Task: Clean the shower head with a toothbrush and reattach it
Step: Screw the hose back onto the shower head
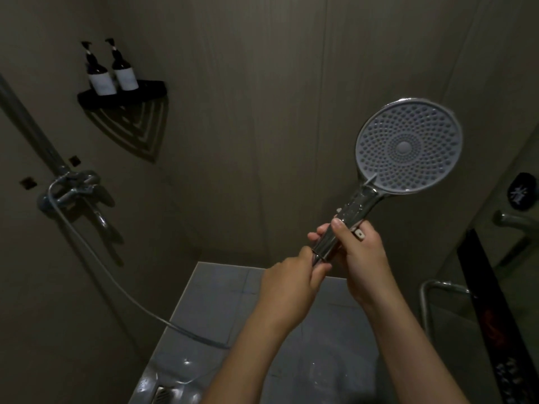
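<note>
Head view: right hand (366,255) clamps the shower head (408,147) handle, face rising above that grip; left hand (294,279) pinches the joint just below. I'd hold the handle steady, turning only the joint.

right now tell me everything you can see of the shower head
The shower head is a handheld one with a round pale grey face dotted with rings of small nozzles, a shiny chrome rim and a chrome handle. It points up and to the right, face toward the camera. The right hand grips the handle; the left hand holds its bottom end, where the hose would join.
</note>
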Tool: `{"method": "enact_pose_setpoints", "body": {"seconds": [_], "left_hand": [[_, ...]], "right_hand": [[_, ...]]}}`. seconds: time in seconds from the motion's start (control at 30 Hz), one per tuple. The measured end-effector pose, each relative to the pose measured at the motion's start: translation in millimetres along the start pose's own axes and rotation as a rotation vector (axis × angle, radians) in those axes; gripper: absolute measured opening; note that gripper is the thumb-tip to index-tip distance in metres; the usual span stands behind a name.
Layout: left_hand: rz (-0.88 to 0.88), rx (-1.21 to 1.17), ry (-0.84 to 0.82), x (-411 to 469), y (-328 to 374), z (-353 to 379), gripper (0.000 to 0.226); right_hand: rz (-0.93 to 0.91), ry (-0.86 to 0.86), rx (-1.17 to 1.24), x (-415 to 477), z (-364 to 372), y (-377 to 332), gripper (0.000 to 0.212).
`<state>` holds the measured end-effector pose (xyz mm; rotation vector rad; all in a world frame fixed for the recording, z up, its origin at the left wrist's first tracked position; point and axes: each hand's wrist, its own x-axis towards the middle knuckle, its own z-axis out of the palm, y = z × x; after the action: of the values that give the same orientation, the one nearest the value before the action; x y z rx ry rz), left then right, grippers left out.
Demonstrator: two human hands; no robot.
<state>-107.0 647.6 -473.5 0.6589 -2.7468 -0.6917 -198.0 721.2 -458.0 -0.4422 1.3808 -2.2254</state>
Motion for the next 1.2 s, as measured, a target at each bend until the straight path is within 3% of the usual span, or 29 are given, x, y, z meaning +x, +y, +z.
{"method": "enact_pose_setpoints", "body": {"seconds": [0.1,0.2,0.33,0.43,0.6,0.77,1.2], "left_hand": [[-0.037,-0.739,-0.353,4,-15,-13,0.018],[-0.006,-1.01,-0.538,5,-34,-24,0.028],[0.011,-0.961,-0.521,2,-33,-16,0.028],[0.018,-0.904,-0.409,3,-30,-8,0.023],[0.007,-0.552,-0.236,-1,-22,-1,0.024],[0.043,-0.316,-0.185,3,-21,7,0.025],[-0.05,-0.642,-0.049,1,-48,5,0.015]], "right_hand": [[0.02,-0.021,0.028,-4,0,1,0.003],[0.027,-0.057,0.046,-6,2,2,0.005],[0.002,-0.076,0.037,-4,0,3,0.005],[-0.015,-0.043,0.023,-2,0,5,0.004],[-0.03,0.031,0.022,2,-1,10,0.003],[-0.025,0.113,-0.022,3,-8,17,0.005],[0.022,-0.024,-0.051,6,9,28,0.005]]}}
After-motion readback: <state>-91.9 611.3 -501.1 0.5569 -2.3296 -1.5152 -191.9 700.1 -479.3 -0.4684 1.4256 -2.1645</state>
